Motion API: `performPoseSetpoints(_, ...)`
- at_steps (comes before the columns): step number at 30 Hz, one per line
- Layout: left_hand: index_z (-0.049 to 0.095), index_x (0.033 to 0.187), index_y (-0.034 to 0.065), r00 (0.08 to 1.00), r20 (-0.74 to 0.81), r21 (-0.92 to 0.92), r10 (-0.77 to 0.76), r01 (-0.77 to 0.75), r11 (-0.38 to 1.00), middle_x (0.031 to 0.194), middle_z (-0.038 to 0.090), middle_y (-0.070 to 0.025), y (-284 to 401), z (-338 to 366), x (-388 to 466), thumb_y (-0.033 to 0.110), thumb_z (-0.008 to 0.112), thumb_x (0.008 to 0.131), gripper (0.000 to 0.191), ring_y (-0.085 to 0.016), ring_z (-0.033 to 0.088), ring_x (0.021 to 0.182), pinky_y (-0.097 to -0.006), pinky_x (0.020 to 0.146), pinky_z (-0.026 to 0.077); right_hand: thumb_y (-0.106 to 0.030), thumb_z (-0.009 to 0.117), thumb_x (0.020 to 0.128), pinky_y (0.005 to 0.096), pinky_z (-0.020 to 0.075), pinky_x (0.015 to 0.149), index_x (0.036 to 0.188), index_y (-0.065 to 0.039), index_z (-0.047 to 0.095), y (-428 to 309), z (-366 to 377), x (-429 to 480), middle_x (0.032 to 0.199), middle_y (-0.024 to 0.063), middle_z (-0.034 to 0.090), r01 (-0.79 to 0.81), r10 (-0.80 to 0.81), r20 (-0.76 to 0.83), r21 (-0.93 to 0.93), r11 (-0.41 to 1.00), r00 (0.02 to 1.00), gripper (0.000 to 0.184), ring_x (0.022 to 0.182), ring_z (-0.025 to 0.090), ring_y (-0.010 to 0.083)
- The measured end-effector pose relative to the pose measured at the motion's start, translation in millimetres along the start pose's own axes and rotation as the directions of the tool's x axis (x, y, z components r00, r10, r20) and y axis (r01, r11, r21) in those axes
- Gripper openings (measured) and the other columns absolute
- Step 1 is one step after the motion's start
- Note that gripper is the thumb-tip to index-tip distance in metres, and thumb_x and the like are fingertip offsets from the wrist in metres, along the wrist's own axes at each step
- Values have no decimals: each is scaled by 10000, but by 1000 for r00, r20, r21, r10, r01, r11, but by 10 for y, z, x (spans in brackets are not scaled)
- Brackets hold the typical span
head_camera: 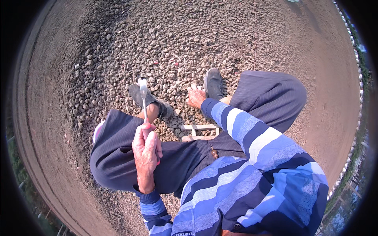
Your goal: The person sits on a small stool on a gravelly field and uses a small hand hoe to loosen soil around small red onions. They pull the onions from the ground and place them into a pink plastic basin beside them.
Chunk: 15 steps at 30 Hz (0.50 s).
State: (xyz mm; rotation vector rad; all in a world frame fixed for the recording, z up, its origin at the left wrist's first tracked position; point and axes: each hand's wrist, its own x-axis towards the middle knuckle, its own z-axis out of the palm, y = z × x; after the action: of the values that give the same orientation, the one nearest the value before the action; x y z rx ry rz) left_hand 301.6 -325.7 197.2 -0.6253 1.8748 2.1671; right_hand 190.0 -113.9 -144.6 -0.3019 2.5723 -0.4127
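Note:
My left hand (146, 149) is closed around the red-pink handle of a hand tool (143, 91). Its slim metal shaft ends in a flat, widened blade, pointing away from me above a shoe. My right hand (196, 96) reaches down between my feet to a spread of rough, grey-brown stone-like lumps (168, 78). Its fingertips are among the lumps, beside the other shoe; whether they hold one is hidden.
Dark slip-on shoes (213, 84) rest on the lumps. Part of a low wooden frame (202, 127), perhaps a stool, shows below my legs. Small red bits (176, 63) lie farther out. Bare brown ground (332, 97) borders the spread, and a thin line (255, 35) crosses it at upper right.

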Motion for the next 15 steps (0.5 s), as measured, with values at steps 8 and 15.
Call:
performPoseSetpoints(8,538,1143,48,993,111,-162,44,-26,987,618,521,2,-756,735,528,307,495,1054,277,-64,434,416,-212,368,339,-556,540,940,391,537,575,1102,-56,621,-228,-131,-407,929,120,705,-424,184,423,905,-35,887,532,687,681,264)
performPoseSetpoints(15,556,1073,92,968,252,-220,13,44,975,587,485,18,-1484,1163,1154,432,428,1063,363,-70,433,420,-222,375,360,-284,599,960,321,517,505,867,-63,610,90,-606,4,786,112,671,-196,146,331,802,-563,932,240,595,625,204)
